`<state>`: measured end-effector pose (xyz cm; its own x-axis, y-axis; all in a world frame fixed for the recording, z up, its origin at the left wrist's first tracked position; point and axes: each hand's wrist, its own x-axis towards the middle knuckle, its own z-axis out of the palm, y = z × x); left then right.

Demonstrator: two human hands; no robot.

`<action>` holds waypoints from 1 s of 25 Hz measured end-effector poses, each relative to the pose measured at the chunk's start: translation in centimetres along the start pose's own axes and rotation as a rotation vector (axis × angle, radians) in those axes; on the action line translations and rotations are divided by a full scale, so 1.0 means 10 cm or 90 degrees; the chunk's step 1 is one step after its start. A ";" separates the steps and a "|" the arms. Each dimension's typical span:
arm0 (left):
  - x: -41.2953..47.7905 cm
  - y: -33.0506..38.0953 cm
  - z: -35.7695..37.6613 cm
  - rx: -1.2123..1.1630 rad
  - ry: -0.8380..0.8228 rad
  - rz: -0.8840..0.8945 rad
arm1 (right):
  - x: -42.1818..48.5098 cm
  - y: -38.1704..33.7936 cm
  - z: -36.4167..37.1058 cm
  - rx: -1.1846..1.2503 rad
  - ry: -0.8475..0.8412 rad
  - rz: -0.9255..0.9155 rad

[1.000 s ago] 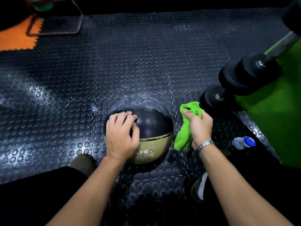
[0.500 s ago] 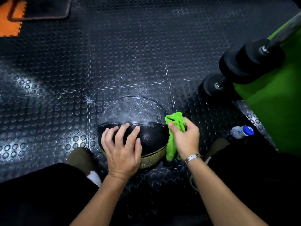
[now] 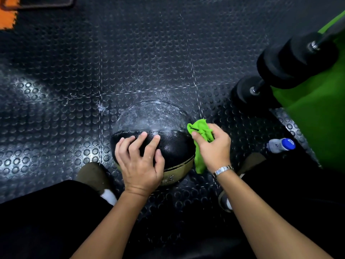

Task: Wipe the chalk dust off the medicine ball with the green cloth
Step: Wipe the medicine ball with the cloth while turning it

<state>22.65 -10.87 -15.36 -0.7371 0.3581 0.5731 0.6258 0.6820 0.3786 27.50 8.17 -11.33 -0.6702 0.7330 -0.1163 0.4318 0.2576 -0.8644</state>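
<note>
**Chalk-white upper half on the medicine ball, cloth at its right edge**

Black and tan, the medicine ball (image 3: 173, 146) sits on the studded rubber floor (image 3: 130, 58) between the person's two shoes. Its far upper part is hazed with white chalk dust (image 3: 153, 116); the band nearer the person is glossy black, and below a thin stripe the lowest panel is tan with printing too small and too covered to read.

The left hand (image 3: 140, 161) lies flat on the ball's near side, fingers spread wide over the black band. The right hand (image 3: 212, 146) is closed around the green cloth (image 3: 200, 144), which is bunched above the thumb and hangs down against the ball's right edge. A metal watch (image 3: 223, 170) circles that wrist.

Farther right, a small white bottle (image 3: 280, 145) with a blue cap lies on the floor; its label is blurred. Beyond it, black dumbbells (image 3: 291, 60) rest by green turf (image 3: 321, 116).
</note>
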 end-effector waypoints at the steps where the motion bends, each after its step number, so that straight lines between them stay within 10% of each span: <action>1: 0.01 0.02 0.00 0.001 -0.002 0.003 | 0.05 0.01 -0.01 -0.003 0.012 0.042; 25: -0.04 0.05 0.02 0.022 0.016 0.021 | 0.22 -0.30 -0.02 -0.095 -0.082 -0.104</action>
<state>23.21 -10.55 -15.49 -0.7094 0.3649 0.6030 0.6399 0.6921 0.3340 24.84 9.08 -8.90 -0.8057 0.5901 -0.0514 0.3894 0.4623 -0.7966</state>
